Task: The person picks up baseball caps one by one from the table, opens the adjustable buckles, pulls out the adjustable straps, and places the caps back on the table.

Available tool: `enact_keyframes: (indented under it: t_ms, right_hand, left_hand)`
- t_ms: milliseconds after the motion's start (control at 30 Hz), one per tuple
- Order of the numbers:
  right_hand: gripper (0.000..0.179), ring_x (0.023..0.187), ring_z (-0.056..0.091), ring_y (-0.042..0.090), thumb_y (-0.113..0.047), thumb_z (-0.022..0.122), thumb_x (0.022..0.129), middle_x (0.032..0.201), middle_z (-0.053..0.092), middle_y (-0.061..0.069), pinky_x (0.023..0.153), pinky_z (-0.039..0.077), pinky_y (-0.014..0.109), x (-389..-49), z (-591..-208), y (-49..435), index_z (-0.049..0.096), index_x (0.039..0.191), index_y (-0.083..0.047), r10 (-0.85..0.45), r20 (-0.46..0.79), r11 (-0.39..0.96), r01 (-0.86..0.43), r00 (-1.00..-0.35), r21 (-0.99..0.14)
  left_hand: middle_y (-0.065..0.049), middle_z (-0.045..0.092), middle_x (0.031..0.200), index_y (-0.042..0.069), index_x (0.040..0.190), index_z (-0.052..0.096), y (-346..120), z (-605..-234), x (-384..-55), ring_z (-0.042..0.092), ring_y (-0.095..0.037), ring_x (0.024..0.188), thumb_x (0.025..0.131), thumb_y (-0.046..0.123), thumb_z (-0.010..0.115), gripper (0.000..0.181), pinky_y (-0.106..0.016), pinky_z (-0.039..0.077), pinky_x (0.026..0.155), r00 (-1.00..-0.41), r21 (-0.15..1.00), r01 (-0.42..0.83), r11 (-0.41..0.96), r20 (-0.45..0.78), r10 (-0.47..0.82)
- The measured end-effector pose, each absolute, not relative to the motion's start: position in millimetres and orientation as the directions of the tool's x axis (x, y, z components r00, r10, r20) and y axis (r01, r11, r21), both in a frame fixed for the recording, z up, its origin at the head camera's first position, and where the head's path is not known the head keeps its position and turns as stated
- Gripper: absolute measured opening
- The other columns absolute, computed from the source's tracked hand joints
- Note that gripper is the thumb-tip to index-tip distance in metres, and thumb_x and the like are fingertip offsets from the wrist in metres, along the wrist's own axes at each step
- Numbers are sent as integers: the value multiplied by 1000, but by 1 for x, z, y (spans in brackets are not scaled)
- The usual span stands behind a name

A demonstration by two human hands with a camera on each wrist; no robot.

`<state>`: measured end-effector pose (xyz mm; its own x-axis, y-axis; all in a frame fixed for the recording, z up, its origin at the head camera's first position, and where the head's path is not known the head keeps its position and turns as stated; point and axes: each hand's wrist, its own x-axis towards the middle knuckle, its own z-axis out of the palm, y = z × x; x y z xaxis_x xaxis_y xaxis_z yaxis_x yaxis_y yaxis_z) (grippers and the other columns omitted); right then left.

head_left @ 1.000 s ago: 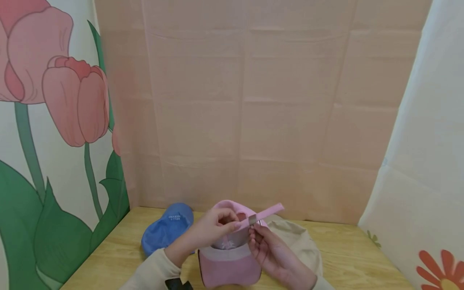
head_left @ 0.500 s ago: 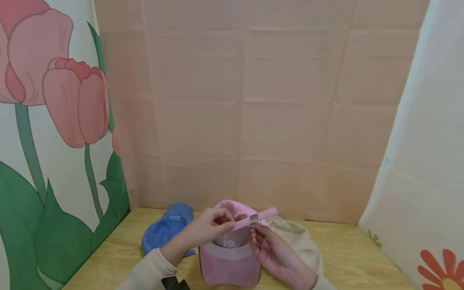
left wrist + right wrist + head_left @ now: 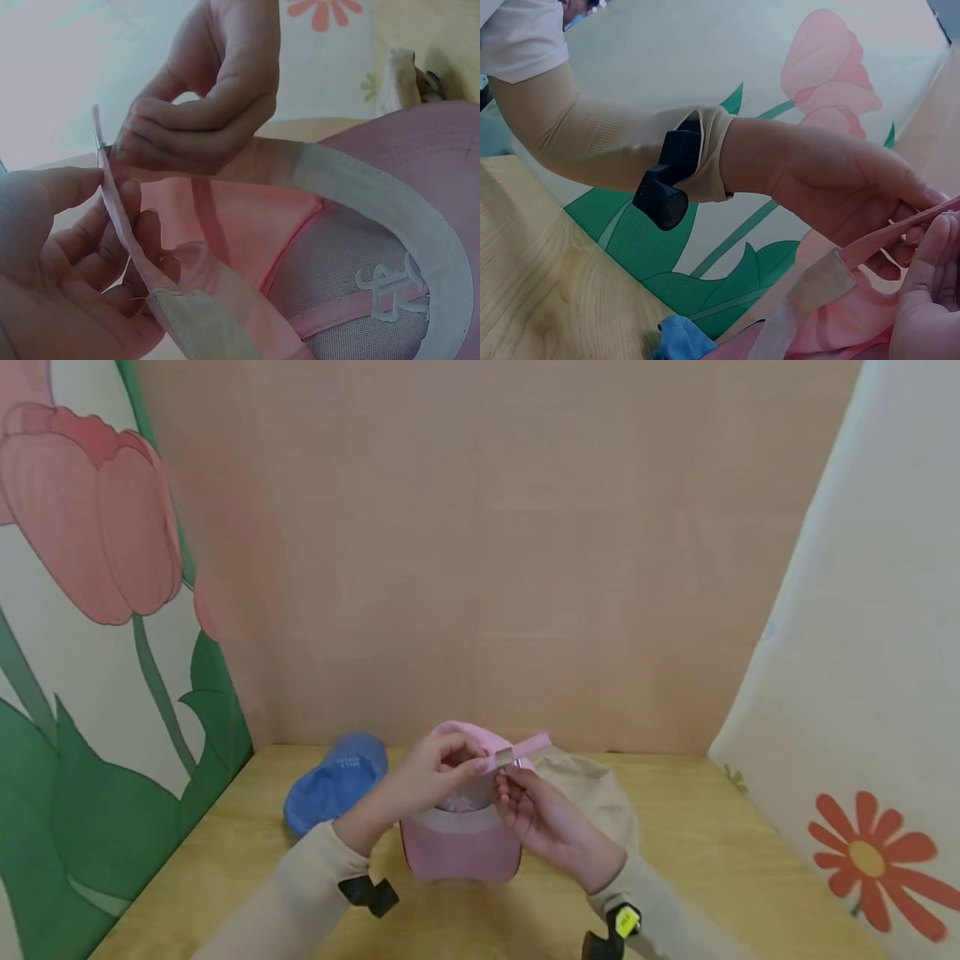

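In the head view, a pink cap [image 3: 461,850] with a mesh panel lies brim toward me on the table. Its pink strap [image 3: 534,744] runs through a metal buckle [image 3: 503,757], the free end sticking out to the upper right. My left hand [image 3: 427,777] pinches the strap just left of the buckle, between thumb and fingers. From below, my right hand [image 3: 555,827] pinches at the buckle, other fingers curled. In the left wrist view, the strap [image 3: 124,214] passes between the left thumb and fingers, and white embroidery [image 3: 390,289] shows inside the cap.
A blue cap [image 3: 337,787] lies to the left of the pink one. Behind my right hand is a beige cloth item [image 3: 592,789], partly hidden. The wooden table [image 3: 705,860] meets a tan backdrop [image 3: 480,568] at its far edge. Each wrist wears a black camera.
The free strap end past the buckle has become shorter than one second ago. My left hand drew back left, then came nearer the buckle. The head view has shifted downward, slightly right.
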<state>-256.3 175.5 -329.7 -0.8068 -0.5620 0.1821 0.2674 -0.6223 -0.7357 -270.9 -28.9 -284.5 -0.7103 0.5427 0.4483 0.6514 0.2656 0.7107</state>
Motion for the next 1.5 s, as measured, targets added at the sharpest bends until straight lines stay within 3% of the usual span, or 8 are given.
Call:
enact_keyframes:
  t_ms: [200, 467, 867, 1133, 1500]
  right_hand:
    - [24, 79, 62, 5, -13, 41, 104, 87, 66, 1, 73, 51, 14, -262, -313, 156, 63, 96, -8, -549, 148, -617, 280, -823, -736]
    - [26, 77, 63, 5, -12, 39, 105, 85, 66, 1, 72, 52, 15, -250, -327, 152, 62, 95, -9, -555, 97, -610, 326, -826, -722]
    - [28, 80, 63, 5, -12, 37, 105, 88, 66, 0, 74, 51, 14, -240, -340, 152, 64, 97, -10, -579, 90, -604, 352, -810, -715]
    - [30, 80, 63, 5, -11, 35, 105, 88, 68, 0, 75, 51, 14, -239, -347, 155, 64, 97, -10, -591, 105, -606, 354, -800, -712]
    - [31, 82, 64, 5, -12, 36, 105, 89, 69, 0, 76, 52, 15, -239, -348, 156, 65, 97, -9, -614, 122, -611, 372, -780, -699]
  left_hand:
    - [-5, 62, 90, 10, 96, 67, -45, -272, -267, 58, -16, 75, 93, 23, 66, 13, -29, 52, 62, -757, 737, 613, 284, 445, 478]
    - [-5, 63, 89, 10, 100, 67, -51, -284, -251, 59, -18, 77, 94, 25, 64, 17, -30, 53, 63, -793, 782, 544, 305, 360, 492]
    - [-3, 62, 83, 11, 94, 66, -49, -299, -247, 54, -15, 73, 94, 27, 64, 16, -24, 46, 61, -794, 777, 547, 312, 364, 487]
    - [-12, 64, 92, 7, 98, 66, -46, -308, -249, 56, -14, 78, 95, 25, 63, 18, -22, 48, 65, -788, 811, 525, 258, 349, 508]
    - [-3, 63, 87, 9, 94, 66, -46, -307, -247, 54, -13, 77, 95, 25, 63, 16, -23, 46, 65, -788, 792, 540, 286, 356, 502]
